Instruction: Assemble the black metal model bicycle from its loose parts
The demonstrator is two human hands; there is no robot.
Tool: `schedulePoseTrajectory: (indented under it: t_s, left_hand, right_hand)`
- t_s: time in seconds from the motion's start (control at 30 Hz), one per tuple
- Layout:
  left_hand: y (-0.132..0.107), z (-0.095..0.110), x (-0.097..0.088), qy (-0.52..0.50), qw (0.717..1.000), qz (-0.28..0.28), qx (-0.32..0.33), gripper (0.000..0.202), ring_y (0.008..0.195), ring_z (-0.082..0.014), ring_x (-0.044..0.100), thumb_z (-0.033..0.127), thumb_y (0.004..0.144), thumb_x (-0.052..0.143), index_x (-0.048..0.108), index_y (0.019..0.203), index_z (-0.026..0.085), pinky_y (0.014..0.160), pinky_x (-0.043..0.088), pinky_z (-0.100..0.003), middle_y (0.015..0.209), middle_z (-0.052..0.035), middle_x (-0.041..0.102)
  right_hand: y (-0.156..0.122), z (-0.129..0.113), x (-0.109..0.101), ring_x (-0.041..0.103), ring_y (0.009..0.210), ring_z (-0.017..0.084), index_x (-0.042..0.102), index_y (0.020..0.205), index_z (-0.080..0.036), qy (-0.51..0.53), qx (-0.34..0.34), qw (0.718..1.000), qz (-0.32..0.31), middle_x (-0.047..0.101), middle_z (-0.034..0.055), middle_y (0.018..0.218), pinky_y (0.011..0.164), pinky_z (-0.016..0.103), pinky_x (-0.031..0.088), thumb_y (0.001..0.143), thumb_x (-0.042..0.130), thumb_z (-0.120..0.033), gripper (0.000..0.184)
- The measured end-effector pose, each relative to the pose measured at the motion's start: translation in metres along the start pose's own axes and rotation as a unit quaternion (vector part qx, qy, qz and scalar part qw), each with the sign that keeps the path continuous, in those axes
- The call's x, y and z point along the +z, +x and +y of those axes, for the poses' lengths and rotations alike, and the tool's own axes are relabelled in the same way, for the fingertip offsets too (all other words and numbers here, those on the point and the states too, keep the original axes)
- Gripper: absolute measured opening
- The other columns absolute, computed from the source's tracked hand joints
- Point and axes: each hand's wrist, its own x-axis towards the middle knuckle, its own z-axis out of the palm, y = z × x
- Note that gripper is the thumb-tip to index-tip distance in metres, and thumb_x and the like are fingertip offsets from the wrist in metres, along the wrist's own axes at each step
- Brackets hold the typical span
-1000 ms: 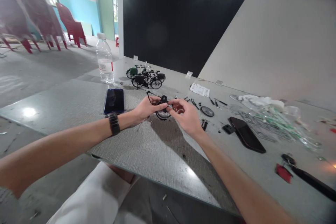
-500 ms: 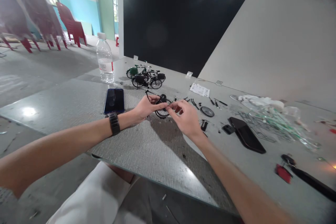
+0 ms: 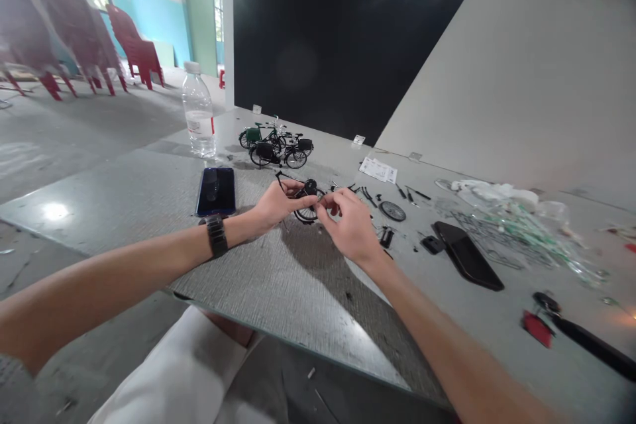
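1. Model bicycle [image 3: 304, 214], black and apparently only part-built, is held up in both hands over the table [image 3: 258, 278], left of the loose wheel [image 3: 392, 211]; whether it rests on the tabletop I cannot tell.
2. Left hand [image 3: 277, 204], further left of the loose wheel: fingers nearly closed, thumb and fingers gripping the bicycle around its frame and wheel.
3. Right hand [image 3: 350, 220], just left of the loose wheel: fingers curled, thumb and forefinger tips nearly meeting at the bicycle's wheel. Whether they pinch a small piece is hidden.
4. The thin frame could bend or snap, I judge, if the hands strain against each other.
5. Any tiny piece in the right fingertips could spring away if they slip, and would be hard to spot among the small dark parts [image 3: 387, 237] just nearer than the loose wheel.
6. A careless forward reach could topple the standing bicycles [image 3: 264, 151], beyond and left of the loose wheel.
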Motion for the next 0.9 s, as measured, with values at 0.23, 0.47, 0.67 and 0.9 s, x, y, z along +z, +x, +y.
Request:
schedulePoseTrajectory:
  t_s: [0.23, 0.47, 0.67, 0.9]
  left_hand:
    - [0.001, -0.001, 0.0, -0.01, 1.0, -0.014, -0.006, 0.035, 0.077, -0.0156, 0.061, 0.042, 0.068, 0.089, 0.074, 0.081, 0.014, 0.069, 0.046, -0.029, 0.082, -0.0063, 0.071]
    - [-0.003, 0.01, 0.003, -0.069, 0.997, -0.027, -0.033, 0.03, 0.064, -0.0112, 0.056, 0.04, 0.073, 0.087, 0.072, 0.075, 0.014, 0.059, 0.043, -0.026, 0.071, -0.0029, 0.066]
    - [-0.004, 0.015, 0.003, -0.082, 0.995, -0.029, -0.04, 0.03, 0.062, -0.0103, 0.055, 0.04, 0.072, 0.087, 0.072, 0.073, 0.014, 0.055, 0.04, -0.024, 0.069, -0.0024, 0.065]
    - [-0.003, 0.01, 0.002, -0.081, 0.995, -0.034, -0.036, 0.031, 0.064, -0.0105, 0.054, 0.04, 0.07, 0.088, 0.071, 0.073, 0.015, 0.059, 0.043, -0.025, 0.069, -0.0015, 0.064]
  right_hand:
    - [0.001, -0.001, -0.001, 0.058, 0.072, 0.019, 0.064, 0.08, -0.02, 0.068, 0.093, 0.993, -0.019, 0.065, 0.0068, 0.085, 0.065, 0.034, 0.045, 0.092, 0.065, -0.046, 0.029]
    - [0.0, 0.002, 0.002, 0.059, 0.076, 0.02, 0.065, 0.093, -0.02, 0.045, 0.029, 0.999, 0.004, 0.065, 0.006, 0.088, 0.067, 0.033, 0.045, 0.091, 0.07, -0.044, 0.024]
    - [-0.003, 0.004, 0.007, 0.06, 0.077, 0.02, 0.063, 0.098, -0.022, 0.011, -0.012, 0.999, 0.032, 0.065, 0.0053, 0.089, 0.068, 0.033, 0.046, 0.092, 0.07, -0.039, 0.019]
    - [-0.003, 0.006, 0.007, 0.06, 0.076, 0.02, 0.063, 0.096, -0.022, 0.007, -0.016, 0.999, 0.038, 0.065, 0.0042, 0.087, 0.069, 0.033, 0.046, 0.091, 0.071, -0.035, 0.015]
